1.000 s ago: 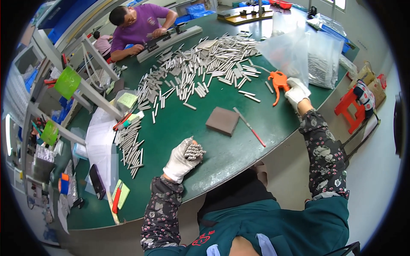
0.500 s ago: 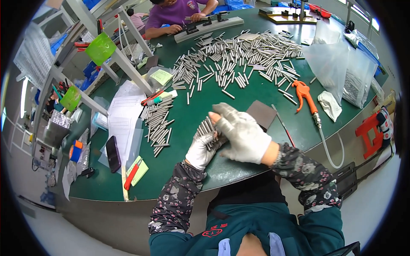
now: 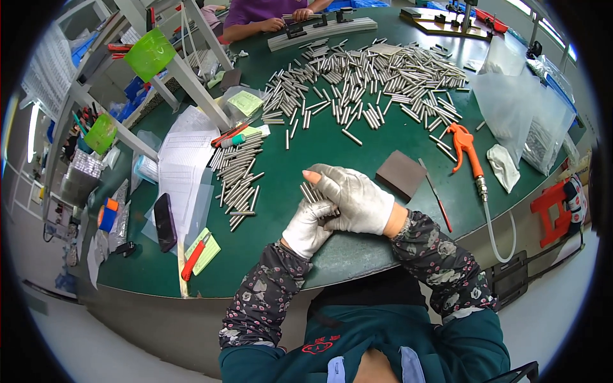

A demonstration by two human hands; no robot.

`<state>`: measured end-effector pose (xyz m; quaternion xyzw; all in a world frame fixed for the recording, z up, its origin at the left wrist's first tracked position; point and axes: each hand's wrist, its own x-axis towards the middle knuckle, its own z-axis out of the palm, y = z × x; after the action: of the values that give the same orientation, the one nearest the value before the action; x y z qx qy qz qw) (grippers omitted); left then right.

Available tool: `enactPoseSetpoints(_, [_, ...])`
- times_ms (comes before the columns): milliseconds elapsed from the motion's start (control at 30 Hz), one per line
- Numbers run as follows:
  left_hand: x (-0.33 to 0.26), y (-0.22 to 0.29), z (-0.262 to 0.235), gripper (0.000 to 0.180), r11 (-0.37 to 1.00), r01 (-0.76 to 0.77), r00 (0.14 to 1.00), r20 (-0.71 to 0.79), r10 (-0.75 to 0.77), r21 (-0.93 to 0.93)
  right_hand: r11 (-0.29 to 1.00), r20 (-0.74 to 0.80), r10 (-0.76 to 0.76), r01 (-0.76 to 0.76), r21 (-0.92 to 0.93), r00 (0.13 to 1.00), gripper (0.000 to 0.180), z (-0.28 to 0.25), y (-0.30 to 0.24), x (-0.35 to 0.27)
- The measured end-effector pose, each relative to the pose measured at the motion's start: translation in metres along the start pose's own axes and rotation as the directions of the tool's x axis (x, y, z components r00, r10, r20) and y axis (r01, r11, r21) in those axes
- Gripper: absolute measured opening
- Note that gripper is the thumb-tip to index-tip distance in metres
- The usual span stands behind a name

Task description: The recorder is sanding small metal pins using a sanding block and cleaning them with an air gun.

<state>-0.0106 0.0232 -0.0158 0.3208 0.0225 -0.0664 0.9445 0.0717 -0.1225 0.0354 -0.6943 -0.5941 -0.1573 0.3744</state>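
Both hands wear white gloves with bare thumb or fingertips and meet above the front of the green table (image 3: 319,150). A bundle of short steel rods (image 3: 311,193) sits between them. My left hand (image 3: 310,226) is closed around the bundle from the near left. Over its right side my right hand (image 3: 357,198) is wrapped, covering most of the rods. Rod ends show between the left thumb and the right fingers. A dark brown square block (image 3: 401,175) lies just right of the right hand. Left of the hands is a small row of loose rods (image 3: 238,175).
A large heap of rods (image 3: 364,76) spreads across the table's far half. On the right lie an orange air gun (image 3: 465,150), a red-tipped thin tool (image 3: 437,196) and clear bags (image 3: 511,108). Papers (image 3: 185,156), a phone (image 3: 165,222) and a red cutter (image 3: 193,258) lie left. A co-worker (image 3: 262,22) works opposite.
My right hand has come down from above and closed over the rods against my left hand. The brown block, partly covered before, now shows fully. The view has shifted slightly.
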Motion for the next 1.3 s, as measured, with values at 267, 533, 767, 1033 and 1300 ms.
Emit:
enactPoseSetpoints(267, [-0.001, 0.004, 0.018, 0.049, 0.984, 0.01, 1.0, -0.008, -0.009, 0.177, 0.999, 0.039, -0.036, 0.036, -0.001, 0.999, 0.078, -0.002, 0.006, -0.005])
enactPoseSetpoints(533, [0.008, 0.013, 0.006, 0.053, 0.792, -0.264, 0.948, -0.003, 0.318, 0.55, 0.865, 0.017, 0.272, -0.252, 0.433, 0.962, 0.092, -0.012, 0.009, -0.015])
enactPoseSetpoints(767, [0.017, -0.004, -0.014, 0.06, 0.528, -0.377, 0.901, 0.169, 0.4, 0.761, 0.672, 0.036, 0.441, -0.357, 0.649, 0.897, 0.036, -0.006, 0.005, -0.018])
enactPoseSetpoints(1033, [0.021, -0.008, -0.026, 0.066, 0.539, -0.455, 0.879, 0.259, 0.4, 0.709, 0.56, 0.086, 0.524, -0.419, 0.715, 0.847, 0.038, 0.002, 0.008, -0.024])
enactPoseSetpoints(1300, [0.019, -0.009, -0.026, 0.067, 0.54, -0.427, 0.889, 0.226, 0.399, 0.725, 0.529, 0.099, 0.555, -0.443, 0.724, 0.826, 0.037, 0.008, 0.011, -0.025])
